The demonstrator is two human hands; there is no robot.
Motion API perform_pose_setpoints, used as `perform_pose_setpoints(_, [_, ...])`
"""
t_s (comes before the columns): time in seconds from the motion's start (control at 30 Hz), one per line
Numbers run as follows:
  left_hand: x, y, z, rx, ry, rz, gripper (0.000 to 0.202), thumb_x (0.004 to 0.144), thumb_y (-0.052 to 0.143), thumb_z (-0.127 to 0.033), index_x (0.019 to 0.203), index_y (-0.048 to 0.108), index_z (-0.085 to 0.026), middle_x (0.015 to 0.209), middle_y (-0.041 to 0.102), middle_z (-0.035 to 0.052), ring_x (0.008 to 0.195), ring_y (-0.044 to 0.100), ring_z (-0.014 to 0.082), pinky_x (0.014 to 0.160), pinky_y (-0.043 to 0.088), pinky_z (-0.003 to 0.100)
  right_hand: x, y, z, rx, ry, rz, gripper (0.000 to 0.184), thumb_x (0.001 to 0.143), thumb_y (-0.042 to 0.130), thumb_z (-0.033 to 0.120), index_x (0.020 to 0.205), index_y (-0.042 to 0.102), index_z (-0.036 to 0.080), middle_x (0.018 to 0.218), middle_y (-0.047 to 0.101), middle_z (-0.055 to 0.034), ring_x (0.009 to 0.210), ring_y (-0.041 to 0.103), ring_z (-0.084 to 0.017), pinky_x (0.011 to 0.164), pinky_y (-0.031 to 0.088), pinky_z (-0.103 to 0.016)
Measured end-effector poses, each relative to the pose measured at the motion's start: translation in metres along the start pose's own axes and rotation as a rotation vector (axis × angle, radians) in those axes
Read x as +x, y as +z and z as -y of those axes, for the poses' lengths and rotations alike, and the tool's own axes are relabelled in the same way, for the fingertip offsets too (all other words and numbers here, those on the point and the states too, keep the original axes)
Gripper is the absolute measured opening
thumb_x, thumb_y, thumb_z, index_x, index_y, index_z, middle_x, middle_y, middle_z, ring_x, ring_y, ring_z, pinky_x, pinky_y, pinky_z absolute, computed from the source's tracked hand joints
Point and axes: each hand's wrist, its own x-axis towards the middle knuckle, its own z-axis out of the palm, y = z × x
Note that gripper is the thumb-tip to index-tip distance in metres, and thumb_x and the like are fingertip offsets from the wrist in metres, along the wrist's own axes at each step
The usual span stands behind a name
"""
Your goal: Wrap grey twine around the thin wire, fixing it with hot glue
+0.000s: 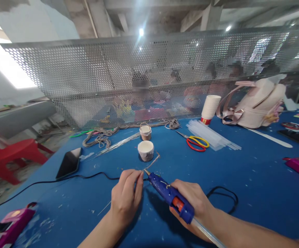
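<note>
My right hand is wrapped round a blue hot glue gun, a clear glue stick jutting from its back. The gun's metal nozzle meets a thin, cord-wrapped wire that bends at its far end. My left hand pinches this wire between thumb and fingers; its bare end pokes out below the hand. Just beyond stands a small cut paper cup, white inside with a brownish wrapped outside. Behind it sits a similar little cup with a thin arched handle.
Red-and-yellow scissors, glue sticks, grey cord and loose wires lie farther back. Stacked paper cups and a pink backpack stand before a perforated metal screen. A phone and black cable are left.
</note>
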Motion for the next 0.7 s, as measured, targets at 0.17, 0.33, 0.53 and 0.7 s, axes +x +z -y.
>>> perform_pose_setpoints(0.17, [0.0003,-0.0003,-0.0011,-0.012,-0.008,-0.001,0.018,0.081,0.058,-0.005,0.096,0.058,-0.015,0.079,0.064,0.0043,0.067,0.063,0.012,0.058,0.049,0.019,0.0007,-0.0017,0.0006,0.015,0.004,0.03,0.01,0.079,0.045,0.014,0.088,0.045,0.018,0.065,0.054,-0.0009,0.051,0.047,-0.013,0.05,0.035,-0.024])
perform_pose_setpoints(0.33, [0.0004,0.0003,-0.0025,-0.031,-0.026,0.006,0.019,0.083,0.056,-0.007,0.098,0.059,-0.017,0.08,0.064,0.0039,0.068,0.063,0.0125,0.06,0.05,0.021,0.0009,-0.0013,0.0003,0.01,-0.012,0.01,0.011,0.078,0.045,0.014,0.088,0.044,0.019,0.064,0.053,-0.0003,0.052,0.048,-0.014,0.05,0.035,-0.024])
perform_pose_setpoints(0.53, [0.0008,0.0006,-0.0028,-0.058,-0.05,0.006,0.018,0.083,0.055,-0.007,0.097,0.058,-0.017,0.08,0.063,0.0036,0.068,0.062,0.0122,0.06,0.05,0.021,-0.0004,-0.0014,-0.0007,-0.004,-0.012,0.022,0.012,0.079,0.045,0.013,0.09,0.044,0.019,0.066,0.053,-0.001,0.053,0.047,-0.013,0.051,0.036,-0.024])
perform_pose_setpoints(0.7, [0.0038,-0.0001,-0.0053,-0.064,-0.089,0.009,0.015,0.083,0.055,-0.009,0.093,0.059,-0.019,0.078,0.063,0.0021,0.067,0.063,0.0122,0.061,0.051,0.021,-0.0018,0.0023,-0.0032,0.034,-0.032,-0.002,0.011,0.079,0.046,0.016,0.089,0.044,0.019,0.064,0.052,-0.0001,0.053,0.046,-0.013,0.05,0.034,-0.025])
